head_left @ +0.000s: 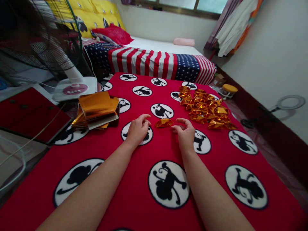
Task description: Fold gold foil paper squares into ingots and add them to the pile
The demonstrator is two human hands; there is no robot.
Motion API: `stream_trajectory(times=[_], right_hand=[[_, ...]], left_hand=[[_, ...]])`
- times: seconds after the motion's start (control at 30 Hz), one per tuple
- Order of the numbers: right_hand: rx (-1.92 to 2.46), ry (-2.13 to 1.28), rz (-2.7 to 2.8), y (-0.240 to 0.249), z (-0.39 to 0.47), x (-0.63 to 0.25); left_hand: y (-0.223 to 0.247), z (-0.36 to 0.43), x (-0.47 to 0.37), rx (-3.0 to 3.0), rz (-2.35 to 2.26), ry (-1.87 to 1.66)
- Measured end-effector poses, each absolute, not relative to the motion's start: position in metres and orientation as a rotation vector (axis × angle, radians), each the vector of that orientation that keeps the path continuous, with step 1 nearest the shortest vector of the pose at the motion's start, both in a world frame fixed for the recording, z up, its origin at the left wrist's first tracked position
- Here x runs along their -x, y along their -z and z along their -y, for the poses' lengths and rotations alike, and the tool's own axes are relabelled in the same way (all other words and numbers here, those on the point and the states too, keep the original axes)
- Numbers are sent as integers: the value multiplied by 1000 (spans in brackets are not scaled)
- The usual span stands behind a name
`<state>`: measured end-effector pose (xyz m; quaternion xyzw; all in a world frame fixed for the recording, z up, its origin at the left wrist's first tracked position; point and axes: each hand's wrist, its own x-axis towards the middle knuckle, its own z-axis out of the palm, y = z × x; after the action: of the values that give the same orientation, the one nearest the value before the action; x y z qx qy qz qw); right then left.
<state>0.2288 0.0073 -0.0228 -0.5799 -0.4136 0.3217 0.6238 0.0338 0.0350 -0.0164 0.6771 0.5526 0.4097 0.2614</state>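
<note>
A single folded gold foil paper ingot [164, 123] lies on the red monkey-patterned cloth [144, 160], between my two hands. Just left of it rests my left hand [139, 129], fingers apart and bent, holding nothing. On the other side, my right hand [184, 132] has its thumb and fingers curved toward the ingot with a gap between them; the fingertips come very near its right end but seem not to grip it. Several more folded gold ingots [204, 107] stand in rows to the right. A stack of flat gold foil sheets [97, 106] lies at the left.
A white fan base [75, 88] stands beyond the foil sheets, next to a red-fronted cabinet [31, 112]. Behind the cloth is a bed with a striped, starred cover [146, 62]. On the floor at right are a yellow-topped stool [229, 89] and a ring-shaped stand [290, 102].
</note>
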Motion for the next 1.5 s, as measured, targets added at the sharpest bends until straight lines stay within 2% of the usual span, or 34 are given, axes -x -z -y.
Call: stream_trajectory(times=[0.13,0.3,0.63,1.03,1.3,1.5], right_hand=[[1326,-705,911,23,-10,-232],[1412,-651,1122,21,-9,-230],[1516,-542,1286,18,-4,-226],[1234,-808,1069,15,-4,-217],[1225,-831,1114,19,-5,-217],[1302,-622,954,20,-8,-225]], left_hand=[[13,-33,-35,-1877,-1521,-1080],[11,-30,-37,-1976,-1551,-981],[14,-36,-36,-1757,-1513,-1093],[18,-39,-36,-1553,-1207,-1223],[15,-36,-37,-1556,-1269,-1223],[9,-34,-39,-1495,-1567,-1240]])
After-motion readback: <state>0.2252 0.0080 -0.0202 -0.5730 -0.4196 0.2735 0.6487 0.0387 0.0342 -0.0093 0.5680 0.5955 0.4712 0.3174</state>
